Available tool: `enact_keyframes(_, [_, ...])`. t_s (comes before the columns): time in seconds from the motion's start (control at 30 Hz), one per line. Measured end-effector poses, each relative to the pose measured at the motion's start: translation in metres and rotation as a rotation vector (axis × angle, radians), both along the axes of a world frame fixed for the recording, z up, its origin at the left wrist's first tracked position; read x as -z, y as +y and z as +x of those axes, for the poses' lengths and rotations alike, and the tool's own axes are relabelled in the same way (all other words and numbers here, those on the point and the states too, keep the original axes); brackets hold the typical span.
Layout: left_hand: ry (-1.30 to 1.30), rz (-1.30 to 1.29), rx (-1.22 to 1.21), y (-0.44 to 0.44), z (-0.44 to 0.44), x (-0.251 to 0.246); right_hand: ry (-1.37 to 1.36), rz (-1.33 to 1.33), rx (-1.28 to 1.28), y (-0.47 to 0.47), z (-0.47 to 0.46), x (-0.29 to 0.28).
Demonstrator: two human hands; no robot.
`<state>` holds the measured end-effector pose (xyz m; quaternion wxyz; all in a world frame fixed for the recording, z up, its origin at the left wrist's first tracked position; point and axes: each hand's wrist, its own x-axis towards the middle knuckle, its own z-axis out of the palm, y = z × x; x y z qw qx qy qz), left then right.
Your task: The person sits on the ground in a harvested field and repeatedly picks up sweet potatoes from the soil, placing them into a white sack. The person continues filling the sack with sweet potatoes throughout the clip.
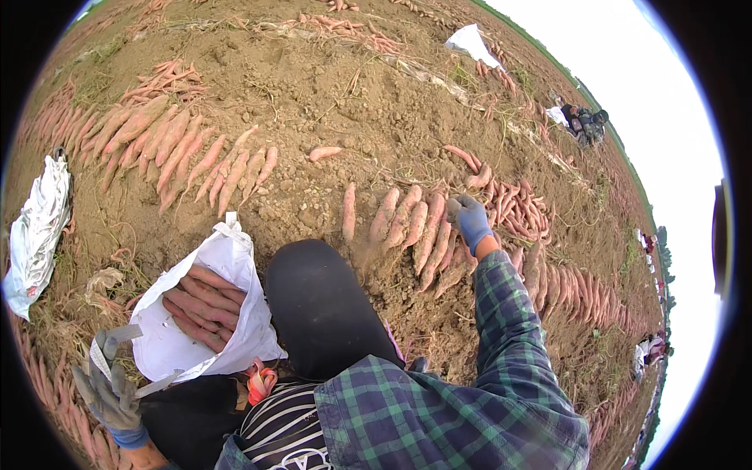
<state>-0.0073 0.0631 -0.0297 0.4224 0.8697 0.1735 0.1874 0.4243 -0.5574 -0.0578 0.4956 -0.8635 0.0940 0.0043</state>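
Note:
A white woven sack [154, 329] stands unfolded at the lower left, with several sweet potatoes [205, 305] lying inside it. My left hand [111, 382], in a grey-coated work glove, is beside the sack, its fingers spread around a white strap loop [120, 335]; whether it grips the strap I cannot tell. To the right, my right hand [468, 217], in a blue and grey glove, reaches down at a row of sweet potatoes [435, 229] on the soil. Its fingertips touch the upper end of the row; the glove hides whether they hold one.
More sweet potatoes lie in rows at the upper left [170, 141] and right [576, 288]. A folded white sack [41, 229] rests at the far left, another [472, 44] farther off. A person [584, 124] is low to the ground at the upper right. Dry vines litter the soil.

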Motion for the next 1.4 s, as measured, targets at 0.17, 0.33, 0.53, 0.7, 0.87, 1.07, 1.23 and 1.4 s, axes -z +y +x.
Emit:
enact_keyframes(0.17, [-0.420,-0.543,-0.043,0.004,-0.008,0.025,0.219,0.079,0.251,-0.046,-0.074,0.116])
enact_keyframes(0.33, [-0.447,-0.846,0.077,0.023,-0.006,0.024,0.030,-0.715,0.288,-0.020,-0.080,0.143])
enact_keyframes(0.53, [-0.495,-1.002,-0.199,0.017,0.002,0.026,0.277,-0.604,0.375,-0.006,-0.050,0.108])
enact_keyframes(0.7, [-0.396,-0.967,-0.078,-0.023,0.024,-0.018,0.271,-0.578,0.375,0.004,-0.054,0.091])
enact_keyframes(0.87, [-0.415,-0.974,0.103,-0.019,0.011,-0.004,-0.043,0.377,0.268,-0.024,-0.056,0.128])
enact_keyframes(1.07, [-0.467,-0.778,-0.024,-0.031,0.006,0.001,-0.100,1.225,-0.015,0.041,-0.052,0.050])
enact_keyframes(1.23, [-0.474,-1.338,-0.003,-0.041,0.018,-0.035,0.145,1.168,-0.129,0.093,-0.052,0.045])
enact_keyframes(1.4, [-0.489,-1.270,-0.060,-0.051,0.023,-0.038,0.286,0.985,-0.214,0.096,-0.060,0.093])
